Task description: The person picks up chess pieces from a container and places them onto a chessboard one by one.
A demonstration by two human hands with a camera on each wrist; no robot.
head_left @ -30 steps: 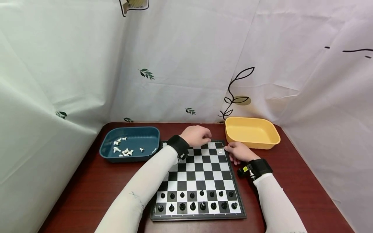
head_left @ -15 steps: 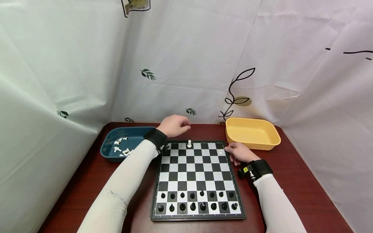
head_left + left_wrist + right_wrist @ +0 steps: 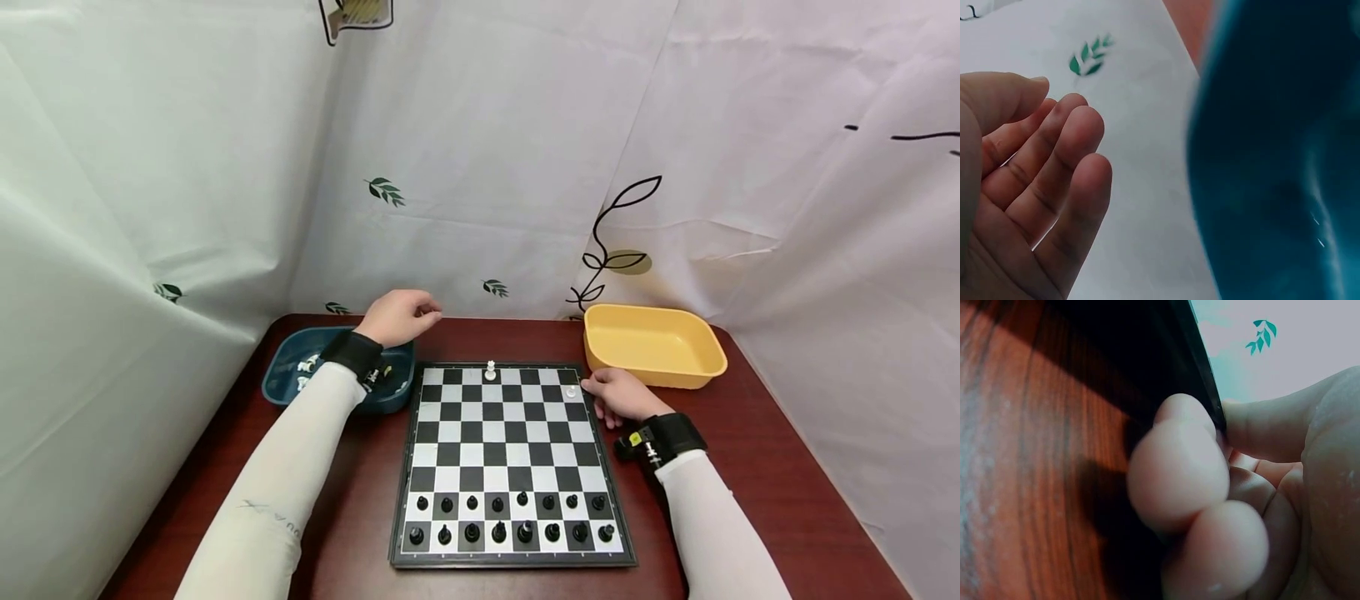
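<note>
My left hand [image 3: 401, 317] is over the back right corner of the blue tray [image 3: 273, 379], its fingers loosely bent with nothing between them. In the left wrist view, that tray's wall [image 3: 1235, 187] looms close beside the hand. My right hand [image 3: 622, 393] grips the right edge of the chessboard [image 3: 495, 430] near its far corner, thumb at the upper edge and fingers curled against the side. A tall white chess piece [image 3: 490, 372] stands on the far row. A small white piece [image 3: 571, 391] sits near the right thumb. Two rows of black chess pieces [image 3: 498, 532] fill the near side.
White chess pieces [image 3: 306, 365] lie loose in the blue tray, partly hidden by my left forearm. A yellow tray [image 3: 637, 375] stands at the back right, behind my right hand. White cloth [image 3: 480, 167] with leaf prints hangs round the dark red table [image 3: 352, 500].
My left hand has moved left from the board's far row to the blue tray. The tall white piece has come into view on the board. My right hand has stayed in place.
</note>
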